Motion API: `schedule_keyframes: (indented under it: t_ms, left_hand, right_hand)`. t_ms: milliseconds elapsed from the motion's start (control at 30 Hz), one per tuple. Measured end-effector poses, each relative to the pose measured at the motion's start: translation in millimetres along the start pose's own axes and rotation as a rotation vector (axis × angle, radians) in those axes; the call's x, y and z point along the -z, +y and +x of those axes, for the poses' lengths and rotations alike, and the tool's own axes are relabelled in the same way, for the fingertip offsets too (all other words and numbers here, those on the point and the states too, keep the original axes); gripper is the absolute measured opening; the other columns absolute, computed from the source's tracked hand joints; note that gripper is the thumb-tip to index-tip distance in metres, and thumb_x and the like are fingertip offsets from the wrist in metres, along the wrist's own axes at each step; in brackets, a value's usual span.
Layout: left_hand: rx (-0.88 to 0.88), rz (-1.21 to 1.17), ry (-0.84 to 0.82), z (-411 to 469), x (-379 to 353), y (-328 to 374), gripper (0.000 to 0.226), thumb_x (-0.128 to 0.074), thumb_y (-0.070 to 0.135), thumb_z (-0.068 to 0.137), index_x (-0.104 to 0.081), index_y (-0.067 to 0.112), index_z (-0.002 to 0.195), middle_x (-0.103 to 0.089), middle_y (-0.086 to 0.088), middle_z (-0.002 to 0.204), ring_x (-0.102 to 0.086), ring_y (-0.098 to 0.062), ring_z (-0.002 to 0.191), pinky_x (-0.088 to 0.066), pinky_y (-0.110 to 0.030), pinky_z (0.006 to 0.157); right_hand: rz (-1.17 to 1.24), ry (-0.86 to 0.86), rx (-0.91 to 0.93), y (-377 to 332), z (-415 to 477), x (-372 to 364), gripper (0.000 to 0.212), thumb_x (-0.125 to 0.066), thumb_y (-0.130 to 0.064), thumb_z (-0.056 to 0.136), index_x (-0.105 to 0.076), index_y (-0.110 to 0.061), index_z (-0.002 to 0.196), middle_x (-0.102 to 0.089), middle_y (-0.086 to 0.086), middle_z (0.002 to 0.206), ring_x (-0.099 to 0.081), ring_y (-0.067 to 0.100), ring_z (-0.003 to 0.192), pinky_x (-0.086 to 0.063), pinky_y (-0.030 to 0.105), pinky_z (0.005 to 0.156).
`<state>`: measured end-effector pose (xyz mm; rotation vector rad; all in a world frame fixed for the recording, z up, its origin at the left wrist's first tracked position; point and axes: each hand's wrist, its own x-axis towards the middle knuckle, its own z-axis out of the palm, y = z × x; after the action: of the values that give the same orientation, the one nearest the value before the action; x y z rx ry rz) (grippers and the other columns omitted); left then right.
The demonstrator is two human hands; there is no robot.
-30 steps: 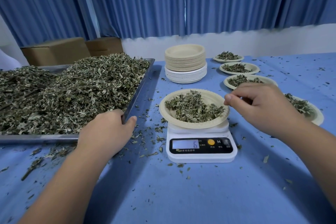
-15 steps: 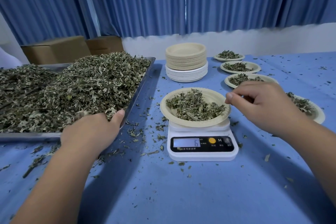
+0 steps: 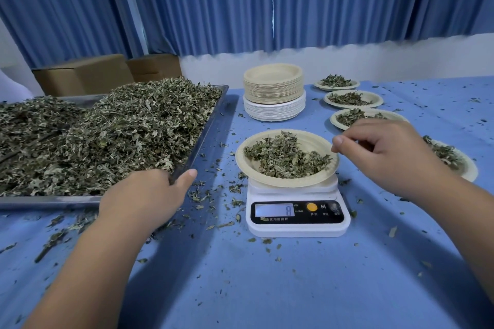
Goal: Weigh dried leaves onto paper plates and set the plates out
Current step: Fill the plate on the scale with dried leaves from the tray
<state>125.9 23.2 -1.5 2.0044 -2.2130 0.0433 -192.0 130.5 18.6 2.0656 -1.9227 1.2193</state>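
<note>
A paper plate (image 3: 241, 160) heaped with dried leaves (image 3: 286, 159) sits on a white digital scale (image 3: 296, 224) whose display reads 8. My right hand (image 3: 387, 157) hovers at the plate's right rim, fingers curled, thumb and forefinger pinched together, with dark leaf bits inside the fist. My left hand (image 3: 145, 195) is at the near right corner of the metal tray (image 3: 50, 202), which is piled with dried leaves (image 3: 107, 136). Its fingers reach over the rim into the leaves and are hidden; the thumb lies outside the rim.
A stack of unused paper plates (image 3: 274, 88) stands behind the scale. Several filled plates (image 3: 352, 99) run in a row at the right, one (image 3: 454, 160) partly behind my right hand. Leaf crumbs litter the blue cloth (image 3: 267, 288). Cardboard boxes (image 3: 85, 75) sit behind the tray.
The scale reading rose from 6 to 8. My left hand went left into the leaf pile, then came back to the tray's corner. My right hand stayed over the plate's rim.
</note>
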Motion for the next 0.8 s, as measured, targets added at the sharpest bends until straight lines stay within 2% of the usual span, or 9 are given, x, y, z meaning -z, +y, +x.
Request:
schedule_keyframes:
  t_ms: [133, 267, 467, 633, 800]
  left_hand:
    - [-0.108, 0.007, 0.044, -4.3, -4.2, 5.2, 0.054, -0.033, 0.068, 0.091, -0.050, 0.019, 0.075, -0.055, 0.001, 0.069, -0.055, -0.016, 0.066, -0.049, -0.031, 0.063]
    - [-0.095, -0.082, 0.056, -2.8, -3.3, 7.0, 0.053, -0.034, 0.063, 0.094, -0.051, 0.017, 0.075, -0.056, -0.003, 0.061, -0.056, -0.019, 0.059, -0.042, -0.029, 0.053]
    - [-0.067, -0.319, 0.188, -1.4, -0.8, 5.0, 0.045, -0.043, 0.056, 0.094, -0.051, 0.018, 0.069, -0.052, -0.003, 0.053, -0.051, -0.019, 0.051, -0.030, -0.026, 0.047]
    - [-0.015, -0.371, 0.245, 2.9, -0.7, 2.5, 0.030, -0.052, 0.048, 0.093, -0.059, 0.019, 0.090, -0.057, -0.005, 0.075, -0.051, -0.017, 0.058, -0.029, -0.027, 0.048]
    - [-0.051, -0.460, 0.262, 3.2, -1.3, 3.5, 0.038, -0.053, 0.044, 0.093, -0.057, 0.022, 0.124, -0.058, -0.002, 0.116, -0.055, -0.017, 0.094, -0.043, -0.034, 0.079]
  right_hand:
    - [0.001, -0.003, -0.007, 0.3, 0.1, -0.4, 0.025, -0.055, -0.033, 0.087, -0.073, -0.022, 0.074, -0.062, -0.002, 0.070, -0.049, 0.003, 0.067, -0.031, 0.010, 0.054]
    - [0.006, -0.003, -0.013, 0.6, -0.4, -0.2, 0.025, -0.055, -0.032, 0.087, -0.074, -0.022, 0.074, -0.061, -0.004, 0.070, -0.049, 0.001, 0.065, -0.032, 0.009, 0.054]
    - [0.012, 0.000, -0.013, 1.1, -1.0, -0.3, 0.025, -0.056, -0.030, 0.088, -0.073, -0.022, 0.072, -0.061, -0.003, 0.069, -0.050, 0.003, 0.065, -0.033, 0.008, 0.055]
    - [0.014, -0.001, -0.015, 1.1, -0.4, 0.5, 0.025, -0.054, -0.034, 0.087, -0.073, -0.025, 0.073, -0.062, -0.006, 0.070, -0.050, 0.001, 0.066, -0.033, 0.007, 0.055]
    - [0.013, -0.018, -0.024, 3.5, -1.0, 1.4, 0.023, -0.055, -0.033, 0.088, -0.073, -0.024, 0.075, -0.060, -0.007, 0.069, -0.050, 0.000, 0.065, -0.032, 0.010, 0.053]
